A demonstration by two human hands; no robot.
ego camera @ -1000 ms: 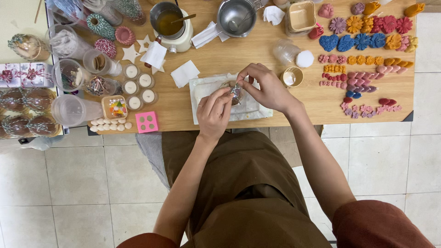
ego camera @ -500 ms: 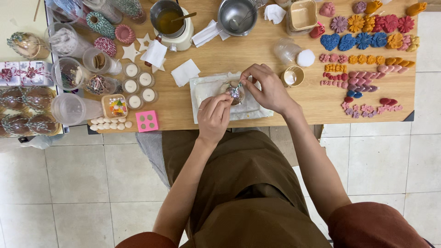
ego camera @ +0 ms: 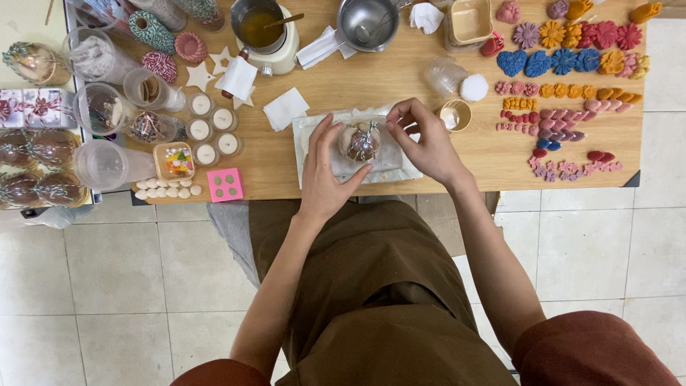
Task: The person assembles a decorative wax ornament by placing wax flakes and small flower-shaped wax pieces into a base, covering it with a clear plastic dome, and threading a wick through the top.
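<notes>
Table: a light wooden table (ego camera: 400, 78) seen from above, standing on a pale tiled floor (ego camera: 114, 271).
Top centre: a metal pot of amber liquid (ego camera: 259, 27) with a spoon in it, beside a steel bowl (ego camera: 368, 21).
Right side: rows of small wax flowers and hearts (ego camera: 572, 57) in blue, orange, red and pink.
Left side: four small round white candles (ego camera: 213, 132), white star shapes (ego camera: 211, 68), and balls of striped twine (ego camera: 161, 66).
Front edge: a pink square mould with round holes (ego camera: 225, 184), next to a row of small white pieces (ego camera: 168, 191).
Loose items: two white paper squares (ego camera: 284, 109); a small round cup (ego camera: 454, 114).
Far left: clear plastic cups (ego camera: 103, 164).
</notes>
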